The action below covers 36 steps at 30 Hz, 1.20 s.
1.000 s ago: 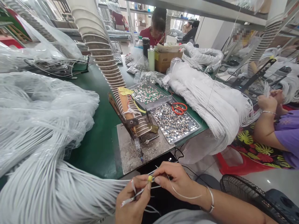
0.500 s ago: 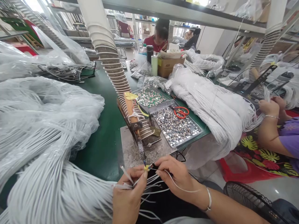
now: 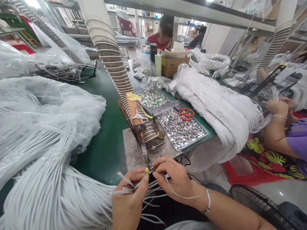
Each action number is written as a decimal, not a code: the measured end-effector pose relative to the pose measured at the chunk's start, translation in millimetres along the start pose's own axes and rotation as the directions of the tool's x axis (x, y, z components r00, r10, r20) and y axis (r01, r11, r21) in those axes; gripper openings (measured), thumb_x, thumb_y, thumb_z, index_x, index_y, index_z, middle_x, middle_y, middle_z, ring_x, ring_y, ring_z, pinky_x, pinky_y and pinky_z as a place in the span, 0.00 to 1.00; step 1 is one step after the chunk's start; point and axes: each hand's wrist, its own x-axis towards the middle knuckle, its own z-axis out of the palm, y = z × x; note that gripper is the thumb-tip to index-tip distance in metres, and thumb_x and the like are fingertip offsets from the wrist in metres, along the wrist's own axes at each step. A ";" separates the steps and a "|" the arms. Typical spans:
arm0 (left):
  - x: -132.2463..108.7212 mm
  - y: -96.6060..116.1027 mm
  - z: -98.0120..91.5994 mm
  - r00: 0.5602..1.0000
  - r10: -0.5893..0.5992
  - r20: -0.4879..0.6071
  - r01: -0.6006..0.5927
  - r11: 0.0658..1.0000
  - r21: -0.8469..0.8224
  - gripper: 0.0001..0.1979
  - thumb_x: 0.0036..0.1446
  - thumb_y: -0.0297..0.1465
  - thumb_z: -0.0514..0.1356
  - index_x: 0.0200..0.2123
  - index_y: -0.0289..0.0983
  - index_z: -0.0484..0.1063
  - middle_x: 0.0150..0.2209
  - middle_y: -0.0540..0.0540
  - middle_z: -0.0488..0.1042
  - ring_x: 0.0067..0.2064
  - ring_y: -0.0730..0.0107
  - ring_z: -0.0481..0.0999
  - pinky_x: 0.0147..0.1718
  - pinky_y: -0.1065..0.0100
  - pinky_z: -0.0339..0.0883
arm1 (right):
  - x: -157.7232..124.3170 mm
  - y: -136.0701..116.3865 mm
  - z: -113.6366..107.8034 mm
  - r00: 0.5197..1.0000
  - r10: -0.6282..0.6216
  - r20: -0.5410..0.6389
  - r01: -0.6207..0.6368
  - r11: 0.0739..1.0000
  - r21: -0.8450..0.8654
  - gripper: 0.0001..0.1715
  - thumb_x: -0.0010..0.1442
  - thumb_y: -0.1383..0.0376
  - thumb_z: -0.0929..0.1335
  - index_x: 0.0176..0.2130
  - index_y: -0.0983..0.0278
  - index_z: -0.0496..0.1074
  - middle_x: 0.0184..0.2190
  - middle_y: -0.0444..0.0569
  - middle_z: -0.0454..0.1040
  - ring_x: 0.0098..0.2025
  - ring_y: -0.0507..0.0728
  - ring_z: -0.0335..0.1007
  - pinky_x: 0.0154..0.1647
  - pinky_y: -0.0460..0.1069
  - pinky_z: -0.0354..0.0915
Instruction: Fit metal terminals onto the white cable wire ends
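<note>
My left hand [image 3: 133,190] is closed around several white cable ends [image 3: 126,179], with a small yellow piece [image 3: 147,170] pinched at thumb and fingertip. Close to the same spot, my right hand [image 3: 174,179] has its fingers pinched together. A thin strand of solder wire [image 3: 176,192] curves out from under them toward the wrist. The dark tip of a fixed soldering iron [image 3: 145,156] points down between both hands, at the yellow piece; whether it touches I cannot tell. A small part at the right fingertips is mostly hidden.
A tray of small metal connectors [image 3: 177,127] with red-handled scissors [image 3: 185,114] lies beyond, beside a tray of green-and-silver parts [image 3: 154,98]. A ribbed duct [image 3: 115,70] rises behind the iron. White cable bundles [image 3: 48,188] lie left. At right, a co-worker's hands [image 3: 279,107] hold cables.
Both hands have shifted slightly left, and my right fingertips have come closer to the yellow piece and the iron's tip. The small metal part is now less visible.
</note>
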 end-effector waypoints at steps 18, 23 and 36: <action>-3.4 -28.1 -2.3 0.999 -0.037 -0.005 0.037 0.999 0.022 0.07 0.49 0.36 0.67 0.23 0.41 0.77 0.32 0.46 0.82 0.39 0.59 0.81 0.40 0.65 0.74 | -10.1 5.1 -1.9 0.997 0.046 0.064 -0.046 0.999 -0.011 0.06 0.66 0.68 0.66 0.36 0.64 0.71 0.41 0.57 0.78 0.44 0.56 0.77 0.46 0.50 0.75; -7.8 -38.0 0.9 0.989 -0.146 -0.004 0.145 0.984 -0.105 0.09 0.51 0.36 0.68 0.24 0.40 0.76 0.35 0.47 0.83 0.40 0.61 0.80 0.43 0.65 0.71 | -15.3 7.7 0.3 1.000 0.027 0.013 -0.027 1.000 -0.007 0.05 0.66 0.68 0.67 0.35 0.63 0.71 0.36 0.54 0.79 0.44 0.56 0.78 0.44 0.49 0.75; -1.6 -22.3 3.4 0.971 -0.241 0.015 0.238 0.948 -0.213 0.11 0.46 0.38 0.70 0.23 0.40 0.73 0.29 0.49 0.79 0.38 0.59 0.79 0.42 0.62 0.70 | -2.3 3.2 -1.0 0.998 -0.015 -0.059 0.015 1.000 -0.006 0.06 0.66 0.69 0.68 0.35 0.64 0.72 0.35 0.53 0.80 0.43 0.56 0.79 0.44 0.48 0.75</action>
